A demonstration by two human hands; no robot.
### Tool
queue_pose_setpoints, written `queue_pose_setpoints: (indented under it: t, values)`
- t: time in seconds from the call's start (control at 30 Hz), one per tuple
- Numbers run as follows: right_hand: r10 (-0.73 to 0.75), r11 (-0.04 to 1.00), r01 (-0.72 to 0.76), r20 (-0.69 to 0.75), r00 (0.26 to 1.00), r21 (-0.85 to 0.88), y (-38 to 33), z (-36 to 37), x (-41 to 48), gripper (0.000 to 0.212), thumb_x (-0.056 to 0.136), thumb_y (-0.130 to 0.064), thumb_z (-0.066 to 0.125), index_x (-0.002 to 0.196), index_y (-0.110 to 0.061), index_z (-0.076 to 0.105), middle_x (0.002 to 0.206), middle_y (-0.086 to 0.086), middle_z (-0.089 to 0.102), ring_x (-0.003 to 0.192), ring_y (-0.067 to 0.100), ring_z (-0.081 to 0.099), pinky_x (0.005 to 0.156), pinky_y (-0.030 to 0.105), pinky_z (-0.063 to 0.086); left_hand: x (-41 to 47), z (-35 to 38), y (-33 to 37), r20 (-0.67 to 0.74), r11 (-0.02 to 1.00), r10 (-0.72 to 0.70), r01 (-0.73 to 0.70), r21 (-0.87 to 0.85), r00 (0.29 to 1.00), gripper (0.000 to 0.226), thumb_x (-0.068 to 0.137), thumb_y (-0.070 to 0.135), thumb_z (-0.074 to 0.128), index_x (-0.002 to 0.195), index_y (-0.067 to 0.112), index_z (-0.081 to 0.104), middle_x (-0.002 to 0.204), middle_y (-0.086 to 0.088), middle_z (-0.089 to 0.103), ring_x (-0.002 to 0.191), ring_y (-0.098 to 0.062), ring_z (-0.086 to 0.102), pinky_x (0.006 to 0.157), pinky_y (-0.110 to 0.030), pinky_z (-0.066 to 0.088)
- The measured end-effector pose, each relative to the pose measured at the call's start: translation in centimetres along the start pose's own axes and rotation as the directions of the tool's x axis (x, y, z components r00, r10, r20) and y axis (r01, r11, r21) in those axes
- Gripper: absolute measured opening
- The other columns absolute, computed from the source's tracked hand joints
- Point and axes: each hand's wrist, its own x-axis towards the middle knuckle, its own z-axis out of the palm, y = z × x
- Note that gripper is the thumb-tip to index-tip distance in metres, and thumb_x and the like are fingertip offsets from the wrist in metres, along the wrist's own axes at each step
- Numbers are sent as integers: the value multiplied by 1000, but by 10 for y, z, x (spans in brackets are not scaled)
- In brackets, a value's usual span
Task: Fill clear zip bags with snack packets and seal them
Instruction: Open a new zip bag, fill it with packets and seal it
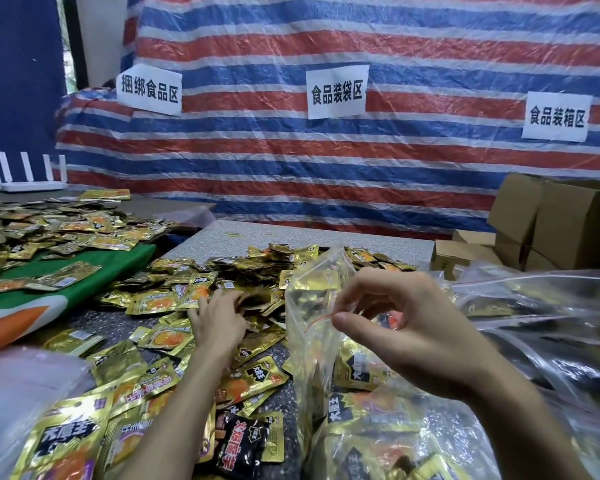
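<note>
The right hand (406,323) pinches the clear zip bag (305,358) at its rim by the red zip line, holding it upright just right of centre. The left hand (219,317) lies in the heap of gold snack packets (194,282); blur hides whether it grips any. The bag looks thin, floppy and slick, so the stiffer zip strip is probably the surest hold.

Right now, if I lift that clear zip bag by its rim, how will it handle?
Likely floppy: the clear zip bag creases and sags where the right hand pinches its rim. Probably bottom-heavy, since gold packets seem to sit low inside. The glossy film may slip.
</note>
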Motion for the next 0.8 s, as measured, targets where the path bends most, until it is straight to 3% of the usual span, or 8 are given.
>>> queue_pose_setpoints:
  t: [0.07,0.17,0.27,0.33,0.47,0.53,0.7,0.8]
  values:
    - [-1,1000,1,0,1000,-6,0,0,0,7,88,-15,72,83,-19,72,81,-10,70,81,11,67,72,30,55,4,-30,8,77,948,-56,78,-310,995,18,97,22,56,112,22,66,105,-4,69,95,-22,60,78,-36,44]
    - [-3,1000,3,-4,1000,-6,-2,1,0,6,88,-16,71,82,-19,72,81,-10,70,81,11,67,73,32,54,0,-83,28,179,634,-17,149,-759,984,8,95,18,61,89,15,66,86,-5,73,77,-17,69,66,-33,48]
    - [-9,1000,9,-4,1000,-15,-3,1,1,6,87,-16,72,82,-18,72,80,-10,70,81,11,66,73,31,53,-17,-132,49,82,310,8,75,-948,997,11,85,7,69,84,14,62,76,0,69,67,-16,65,61,-33,53]
    - [-13,1000,13,-9,1000,-14,-3,0,0,6,87,-15,72,82,-18,72,80,-10,69,80,10,66,72,29,53,-33,-159,58,42,204,59,29,-978,997,14,82,8,72,88,16,63,76,1,69,67,-15,65,57,-31,53]
    - [-23,1000,23,-14,1000,-5,-5,1,0,6,86,-14,73,81,-18,73,80,-11,70,80,10,67,71,25,54,-66,-201,71,-13,175,194,-48,-983,981,30,73,33,73,98,16,66,77,4,75,66,-11,71,48,-22,51]
    - [-37,999,37,-18,999,-3,-6,2,0,6,85,-13,74,81,-18,74,80,-11,70,80,10,67,71,26,54,-80,-209,80,-12,176,224,-53,-983,975,36,71,34,72,100,13,65,78,2,76,67,-13,73,49,-23,53]
    - [-133,990,134,-32,991,39,-10,4,0,6,82,-7,77,80,-13,78,79,-8,71,76,13,68,68,22,53,-95,-189,104,47,357,327,-77,-931,944,16,85,20,73,99,13,70,88,-3,78,81,-21,75,70,-35,60]
    - [-166,985,169,-87,982,24,-9,6,1,7,80,-6,79,81,-12,80,78,-7,71,72,14,67,65,28,54,-94,-168,110,61,517,297,-107,-849,953,15,89,34,72,99,25,67,92,7,76,87,-11,72,78,-35,55]
